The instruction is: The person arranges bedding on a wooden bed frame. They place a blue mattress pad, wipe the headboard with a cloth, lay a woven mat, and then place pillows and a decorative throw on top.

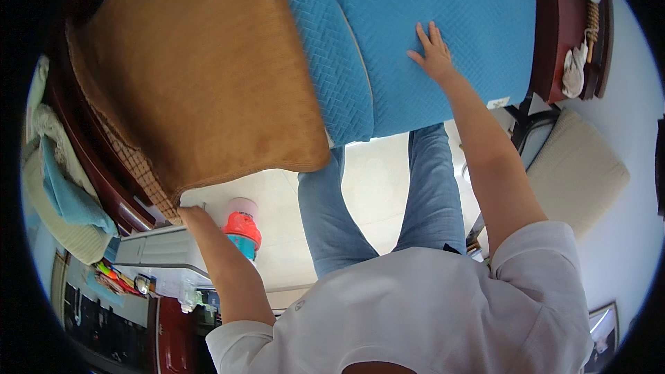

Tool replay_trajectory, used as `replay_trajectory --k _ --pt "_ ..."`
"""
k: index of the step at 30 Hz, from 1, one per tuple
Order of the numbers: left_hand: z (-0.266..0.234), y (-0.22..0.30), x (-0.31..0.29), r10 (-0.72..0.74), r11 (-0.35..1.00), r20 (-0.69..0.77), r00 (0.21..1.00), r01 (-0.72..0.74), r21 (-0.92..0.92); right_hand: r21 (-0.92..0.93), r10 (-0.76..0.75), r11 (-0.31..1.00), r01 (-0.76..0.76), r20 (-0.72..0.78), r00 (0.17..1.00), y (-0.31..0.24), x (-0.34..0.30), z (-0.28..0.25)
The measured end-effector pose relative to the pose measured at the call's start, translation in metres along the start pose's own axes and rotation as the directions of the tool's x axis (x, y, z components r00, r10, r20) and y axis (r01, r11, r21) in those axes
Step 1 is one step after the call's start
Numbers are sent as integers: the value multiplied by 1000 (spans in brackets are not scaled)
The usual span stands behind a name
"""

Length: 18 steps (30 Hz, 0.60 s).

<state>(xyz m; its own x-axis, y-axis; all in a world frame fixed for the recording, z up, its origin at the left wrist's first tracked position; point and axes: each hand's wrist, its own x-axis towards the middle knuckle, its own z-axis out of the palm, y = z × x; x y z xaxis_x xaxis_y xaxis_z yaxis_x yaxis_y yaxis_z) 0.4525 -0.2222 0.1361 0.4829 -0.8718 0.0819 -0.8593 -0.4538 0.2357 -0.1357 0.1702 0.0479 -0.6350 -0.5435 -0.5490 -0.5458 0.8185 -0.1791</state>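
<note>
A large brown mat (215,76) with a soft nap covers the left part of the bed or couch before me. My left hand (190,215) is closed on the mat's near left corner, its fingers mostly hidden by the cloth. Along that side the mat's edge turns up and a checked brown fabric (138,166) shows. To the right lies a blue quilted cover (457,7), with a folded blue flap (332,62) beside the mat. My right hand (435,57) rests flat on the blue cover, fingers spread, holding nothing.
Dark red wooden frames flank the bedding, the right one (554,34) bearing a white cloth (574,70). A beige cushioned chair (578,166) stands at right. Pillows (62,215) lie far left. A red and teal object (242,228) is on the pale floor (377,183).
</note>
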Motion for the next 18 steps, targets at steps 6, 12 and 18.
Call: replay_trajectory --k 6,12,18 --pt "-58 0 33 405 830 177 897 -442 341 7 38 999 -38 3 999 4 1 -1" --pt "-83 31 49 485 719 381 787 -607 340 92 -48 992 86 -353 935 -45 -28 11" --pt "-136 141 -22 136 988 696 705 -45 -148 442 -275 871 214 78 958 -127 -123 80"
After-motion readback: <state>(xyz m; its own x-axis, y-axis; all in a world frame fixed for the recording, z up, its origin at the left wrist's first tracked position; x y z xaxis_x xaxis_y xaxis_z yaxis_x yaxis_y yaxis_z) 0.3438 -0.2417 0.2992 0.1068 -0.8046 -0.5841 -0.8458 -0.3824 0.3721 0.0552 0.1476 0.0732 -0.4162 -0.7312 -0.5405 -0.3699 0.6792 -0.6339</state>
